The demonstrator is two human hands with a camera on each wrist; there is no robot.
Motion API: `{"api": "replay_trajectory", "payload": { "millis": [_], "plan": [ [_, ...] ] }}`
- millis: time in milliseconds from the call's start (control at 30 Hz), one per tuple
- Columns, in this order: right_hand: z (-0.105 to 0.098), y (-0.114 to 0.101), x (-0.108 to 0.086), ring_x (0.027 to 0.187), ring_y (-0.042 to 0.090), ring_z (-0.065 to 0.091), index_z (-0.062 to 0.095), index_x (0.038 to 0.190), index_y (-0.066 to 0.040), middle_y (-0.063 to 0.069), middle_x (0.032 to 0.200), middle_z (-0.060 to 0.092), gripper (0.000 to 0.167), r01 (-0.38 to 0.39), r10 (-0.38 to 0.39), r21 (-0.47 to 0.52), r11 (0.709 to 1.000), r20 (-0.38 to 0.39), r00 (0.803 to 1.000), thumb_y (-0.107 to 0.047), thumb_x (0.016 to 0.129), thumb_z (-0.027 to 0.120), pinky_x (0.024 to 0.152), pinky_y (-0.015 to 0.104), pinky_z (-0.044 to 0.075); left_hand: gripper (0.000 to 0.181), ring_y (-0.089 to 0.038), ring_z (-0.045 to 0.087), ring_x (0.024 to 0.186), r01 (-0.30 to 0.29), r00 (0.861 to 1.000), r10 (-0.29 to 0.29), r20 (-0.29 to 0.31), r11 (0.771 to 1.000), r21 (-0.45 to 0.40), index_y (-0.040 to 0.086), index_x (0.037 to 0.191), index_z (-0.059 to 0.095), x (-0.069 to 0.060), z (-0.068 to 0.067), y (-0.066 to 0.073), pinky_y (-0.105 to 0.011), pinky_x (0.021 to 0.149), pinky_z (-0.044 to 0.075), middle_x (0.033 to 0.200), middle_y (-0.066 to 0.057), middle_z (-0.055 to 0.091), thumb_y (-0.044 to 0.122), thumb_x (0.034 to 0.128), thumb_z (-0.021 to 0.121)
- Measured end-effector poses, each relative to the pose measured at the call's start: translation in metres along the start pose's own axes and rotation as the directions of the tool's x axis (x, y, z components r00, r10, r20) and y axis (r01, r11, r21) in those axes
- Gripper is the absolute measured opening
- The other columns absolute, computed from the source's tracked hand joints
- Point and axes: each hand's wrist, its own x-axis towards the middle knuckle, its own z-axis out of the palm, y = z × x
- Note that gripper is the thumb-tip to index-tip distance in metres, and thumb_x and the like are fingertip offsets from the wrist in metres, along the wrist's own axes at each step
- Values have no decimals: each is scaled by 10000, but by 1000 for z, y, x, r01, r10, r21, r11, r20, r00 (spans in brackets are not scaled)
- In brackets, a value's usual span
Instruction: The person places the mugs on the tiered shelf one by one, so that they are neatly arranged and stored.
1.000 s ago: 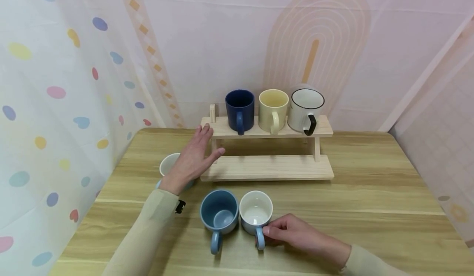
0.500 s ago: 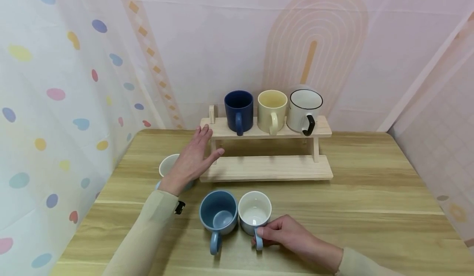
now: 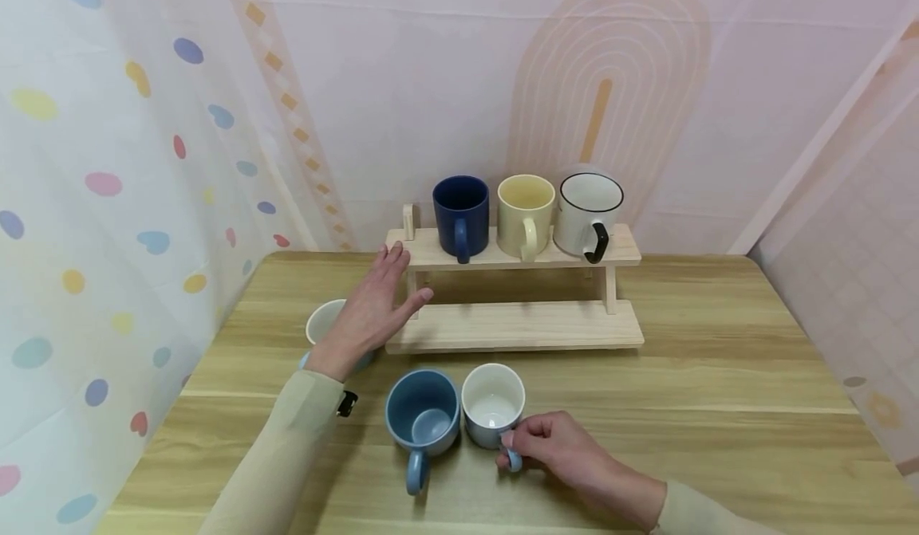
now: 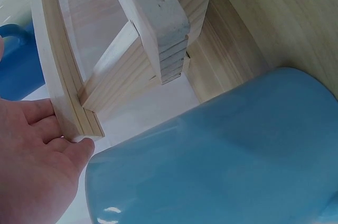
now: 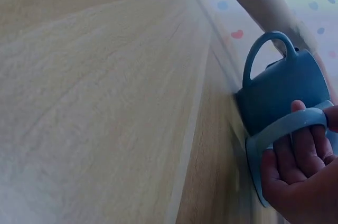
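Observation:
My right hand (image 3: 567, 455) pinches the handle of a light-blue mug (image 3: 492, 407) with a white inside. In the right wrist view, the fingers (image 5: 303, 155) pass through that handle. Just left of it stands a darker blue mug (image 3: 424, 414), its handle toward me. My left hand (image 3: 366, 312) has its fingers extended and its thumb spread at the left end of the wooden two-tier shelf (image 3: 517, 326). In the left wrist view, those fingers touch the board's end. Partly hidden behind the left wrist is another light-blue mug (image 4: 211, 155), white inside.
On the upper tier stand a navy mug (image 3: 461, 214), a pale yellow mug (image 3: 526, 214) and a white mug (image 3: 589, 212) with a black rim and handle. Behind the wooden table (image 3: 718, 375) hangs a patterned curtain (image 3: 416, 80).
The right hand has taken a fuller grip on the handle. The light-blue mug has turned so its handle points further right, and it sits slightly farther from me. The left hand stays put.

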Motion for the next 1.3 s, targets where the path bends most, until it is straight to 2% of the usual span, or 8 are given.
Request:
{"api": "replay_trajectory", "payload": {
  "millis": [233,433,767,1067,1300],
  "plan": [
    [-8,-5,0,962,164,670,635,938,144,125,966,754,329,49,-50,-50,998,-10,999,-157,1064,591,872,224,533,896,-325,42,1593,-7,1000,7,-11,1000,-9,-18,1620,260,0,0,-1,-547,1249,182,1714,-171,158,618,1033,492],
    [-12,-8,1,970,144,675,642,1015,116,79,951,723,288,77,-76,-57,995,6,997,-138,1090,527,899,218,533,890,-336,59,1591,-15,1000,15,-24,1000,-11,-28,1610,284,1,1,-2,-552,1248,187,1706,-184,181,610,1031,505],
    [-15,-15,-4,1031,167,693,624,1043,125,72,978,707,320,133,-135,-88,987,-17,991,-175,1096,526,951,242,528,894,-340,53,1591,-12,1000,12,-18,1000,-8,-26,1614,272,0,1,-1,-556,1248,180,1709,-183,170,615,1033,495],
    [-16,-30,-9,1058,203,699,615,1048,107,110,989,703,310,166,-178,-105,981,-115,977,-192,1089,543,981,253,513,895,-340,50,1591,-15,1000,14,-19,1000,-17,-29,1614,269,-1,0,0,-558,1247,182,1709,-182,170,611,1033,501],
    [-17,-41,-11,1035,182,692,615,1045,121,63,977,705,309,188,-206,-113,976,-183,961,-174,1090,537,942,265,528,899,-336,48,1591,-17,1000,17,-19,1000,-17,-28,1614,269,-1,0,-1,-554,1248,180,1709,-183,169,619,1032,494]
  ]
}}
